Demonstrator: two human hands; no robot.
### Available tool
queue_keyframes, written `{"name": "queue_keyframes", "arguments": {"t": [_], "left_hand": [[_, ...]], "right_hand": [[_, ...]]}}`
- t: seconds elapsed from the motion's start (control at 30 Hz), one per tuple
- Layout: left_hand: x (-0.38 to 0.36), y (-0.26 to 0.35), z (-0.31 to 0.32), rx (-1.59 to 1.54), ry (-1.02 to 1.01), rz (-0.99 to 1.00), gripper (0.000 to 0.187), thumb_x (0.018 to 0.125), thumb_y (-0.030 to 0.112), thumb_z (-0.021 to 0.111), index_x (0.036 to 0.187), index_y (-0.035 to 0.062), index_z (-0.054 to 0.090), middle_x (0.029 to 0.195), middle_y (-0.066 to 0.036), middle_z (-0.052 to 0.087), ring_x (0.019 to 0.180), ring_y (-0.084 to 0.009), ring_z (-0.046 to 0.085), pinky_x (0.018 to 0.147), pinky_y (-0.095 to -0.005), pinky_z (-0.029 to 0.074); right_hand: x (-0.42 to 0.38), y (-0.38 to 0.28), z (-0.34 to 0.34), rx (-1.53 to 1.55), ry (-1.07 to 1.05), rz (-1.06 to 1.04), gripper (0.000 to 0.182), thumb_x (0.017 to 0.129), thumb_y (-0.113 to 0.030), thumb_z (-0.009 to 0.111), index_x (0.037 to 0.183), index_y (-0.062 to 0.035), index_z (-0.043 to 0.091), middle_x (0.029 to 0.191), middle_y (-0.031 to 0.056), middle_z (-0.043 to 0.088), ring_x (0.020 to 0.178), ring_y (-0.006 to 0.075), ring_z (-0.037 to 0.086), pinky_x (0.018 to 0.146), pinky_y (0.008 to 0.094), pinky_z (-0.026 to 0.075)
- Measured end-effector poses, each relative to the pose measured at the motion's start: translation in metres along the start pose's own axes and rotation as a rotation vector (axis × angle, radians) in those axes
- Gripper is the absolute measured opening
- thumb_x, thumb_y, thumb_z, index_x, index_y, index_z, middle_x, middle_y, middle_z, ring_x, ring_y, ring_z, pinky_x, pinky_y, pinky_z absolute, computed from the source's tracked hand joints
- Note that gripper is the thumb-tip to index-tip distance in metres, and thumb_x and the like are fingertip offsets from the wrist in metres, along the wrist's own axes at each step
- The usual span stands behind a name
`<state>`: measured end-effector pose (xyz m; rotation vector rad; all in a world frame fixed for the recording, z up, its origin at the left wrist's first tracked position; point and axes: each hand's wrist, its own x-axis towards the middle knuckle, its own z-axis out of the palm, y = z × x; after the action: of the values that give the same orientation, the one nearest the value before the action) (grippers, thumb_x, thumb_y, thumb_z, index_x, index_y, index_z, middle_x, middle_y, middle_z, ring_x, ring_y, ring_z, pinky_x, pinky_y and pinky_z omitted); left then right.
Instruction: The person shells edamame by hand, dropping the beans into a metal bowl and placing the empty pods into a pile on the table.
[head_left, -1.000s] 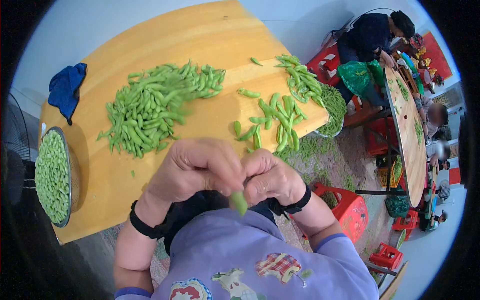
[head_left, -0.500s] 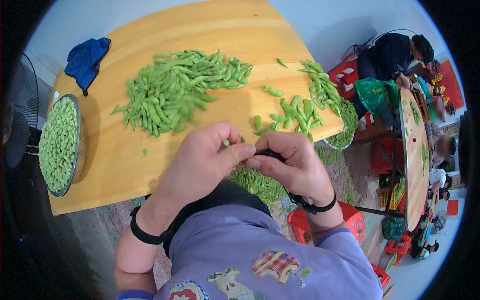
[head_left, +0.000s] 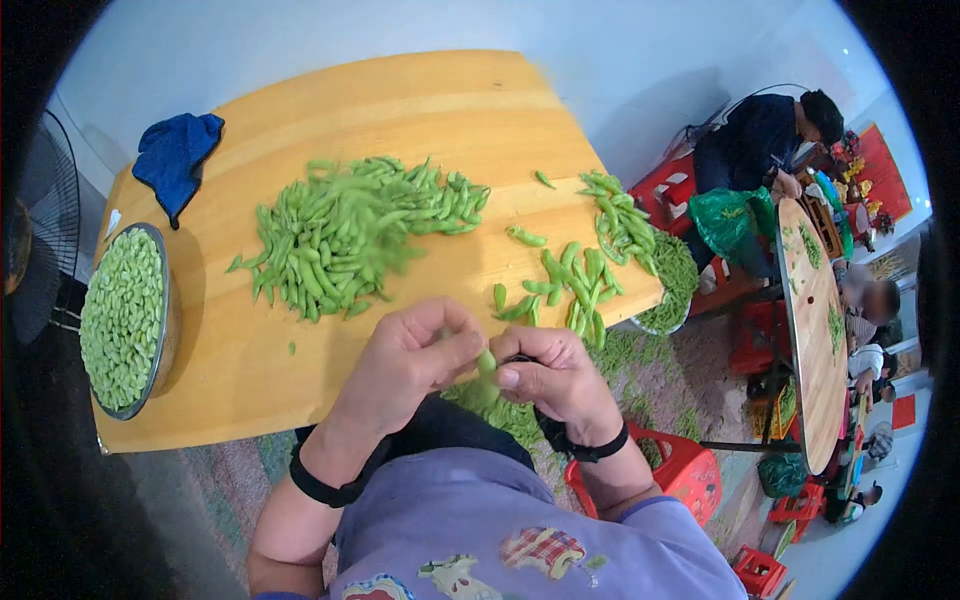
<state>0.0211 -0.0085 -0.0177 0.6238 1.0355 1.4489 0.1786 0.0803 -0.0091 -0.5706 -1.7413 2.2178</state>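
Observation:
Between my two hands, in front of the table edge, is a green edamame pod. My left hand is closed, pinching the pod's upper end between thumb and fingers. On the other side, my right hand is closed too, its thumb and curled forefinger at the pod. A small dark thing shows at the right forefinger, and most of it is hidden. Beyond my left hand lies a big pile of edamame pods. A smaller group of pods lies past my right hand.
A metal bowl full of shelled beans stands at the table's left, near a blue cloth. Red stools and pod-strewn floor are at right. A person sits by another table. A fan stands far left.
The pod now shows upright between my hands, where the fingertips met before. My hands have moved slightly apart. The table sits lower in view as the camera shifted.

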Motion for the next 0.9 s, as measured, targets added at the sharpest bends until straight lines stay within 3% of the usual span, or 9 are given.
{"name": "queue_keyframes", "arguments": {"t": [0.27, 0.33, 0.37, 0.4, 0.47, 0.53, 0.63, 0.8, 0.9], "left_hand": [[0.015, -0.01, 0.008, -0.015, -0.197, 0.328, 0.007, 0.083, 0.002, 0.055, 0.076, 0.0038, 0.057, 0.069, 0.003, 0.054, 0.065, -0.0033, 0.048, 0.061, -0.0186, 0.04], [0.019, -0.006, 0.009, -0.024, -0.208, 0.347, 0.013, 0.081, 0.012, 0.062, 0.076, 0.0029, 0.053, 0.07, -0.005, 0.055, 0.061, -0.0093, 0.049, 0.056, -0.021, 0.04], [0.018, 0.003, 0.01, 0.024, -0.13, 0.197, 0.013, 0.081, 0.012, 0.062, 0.076, 0.0032, 0.054, 0.069, -0.003, 0.055, 0.06, -0.0078, 0.049, 0.055, -0.0203, 0.04], [0.017, 0.009, 0.011, 0.071, -0.048, 0.047, 0.013, 0.081, 0.011, 0.062, 0.075, 0.0034, 0.054, 0.068, -0.001, 0.055, 0.059, -0.0063, 0.049, 0.055, -0.0196, 0.041], [0.018, 0.01, 0.019, 0.221, -0.03, 0.097, 0.012, 0.081, 0.011, 0.062, 0.076, 0.0034, 0.054, 0.067, 0.001, 0.055, 0.059, -0.0046, 0.048, 0.054, -0.0186, 0.04], [0.019, 0.008, 0.022, 0.365, -0.015, 0.138, 0.011, 0.082, 0.01, 0.062, 0.076, 0.0033, 0.054, 0.066, 0.003, 0.055, 0.058, -0.0029, 0.047, 0.052, -0.0176, 0.039], [0.018, 0.007, 0.025, 0.528, -0.04, 0.158, 0.011, 0.082, 0.01, 0.062, 0.078, 0.0031, 0.054, 0.066, 0.004, 0.054, 0.061, -0.0014, 0.048, 0.053, -0.0167, 0.039], [0.019, 0.002, 0.026, 0.502, -0.027, 0.18, 0.01, 0.081, 0.011, 0.061, 0.077, 0.0026, 0.056, 0.059, 0.003, 0.049, 0.053, -0.0013, 0.041, 0.045, -0.02, 0.033], [0.021, 0.002, 0.022, 0.379, -0.131, 0.063, 0.009, 0.082, 0.012, 0.06, 0.08, 0.0045, 0.055, 0.059, 0.007, 0.044, 0.051, 0.0001, 0.037, 0.043, -0.0187, 0.029]], "right_hand": [[0.007, 0.034, -0.013, 0.909, -0.322, 0.02, 0.02, 0.081, -0.013, 0.059, 0.089, 0.0056, 0.057, 0.073, 0.0127, 0.058, 0.045, 0.0063, 0.04, 0.041, 0.0183, 0.031], [0.003, 0.022, -0.009, 0.624, -0.081, -0.053, 0.019, 0.081, -0.014, 0.059, 0.086, 0.0048, 0.057, 0.073, 0.0108, 0.059, 0.048, 0.0074, 0.044, 0.042, 0.0202, 0.032], [0.0, 0.008, -0.005, 0.215, 0.142, -0.079, 0.015, 0.078, -0.011, 0.062, 0.08, 0.0026, 0.057, 0.068, 0.0095, 0.058, 0.047, 0.014, 0.048, 0.041, 0.0261, 0.035], [0.002, -0.001, -0.005, 0.216, 0.143, -0.08, 0.015, 0.078, -0.011, 0.062, 0.08, 0.0026, 0.057, 0.068, 0.0095, 0.058, 0.047, 0.014, 0.048, 0.041, 0.0261, 0.035], [0.003, -0.012, -0.005, -0.768, 0.239, -0.523, 0.012, 0.074, -0.007, 0.065, 0.076, -0.0001, 0.055, 0.061, 0.0101, 0.053, 0.049, 0.0223, 0.051, 0.045, 0.0314, 0.037], [-0.005, -0.023, -0.003, -0.917, 0.281, -0.43, 0.013, 0.071, -0.005, 0.067, 0.075, -0.0018, 0.055, 0.059, 0.0135, 0.049, 0.051, 0.0288, 0.05, 0.048, 0.034, 0.039], [-0.008, -0.016, -0.014, -0.912, 0.238, -0.367, 0.013, 0.072, -0.006, 0.067, 0.077, -0.0007, 0.056, 0.059, 0.011, 0.05, 0.05, 0.0219, 0.05, 0.048, 0.0314, 0.039], [-0.008, -0.019, -0.027, 0.051, 0.115, 0.077, 0.01, 0.081, -0.01, 0.061, 0.079, -0.0007, 0.058, 0.062, -0.003, 0.051, 0.053, 0.0038, 0.041, 0.046, 0.0193, 0.03], [-0.009, -0.012, -0.032, 0.222, 0.078, 0.075, 0.008, 0.083, -0.01, 0.058, 0.08, -0.0028, 0.059, 0.064, -0.0051, 0.05, 0.055, 0.002, 0.04, 0.048, 0.0166, 0.029]]}}
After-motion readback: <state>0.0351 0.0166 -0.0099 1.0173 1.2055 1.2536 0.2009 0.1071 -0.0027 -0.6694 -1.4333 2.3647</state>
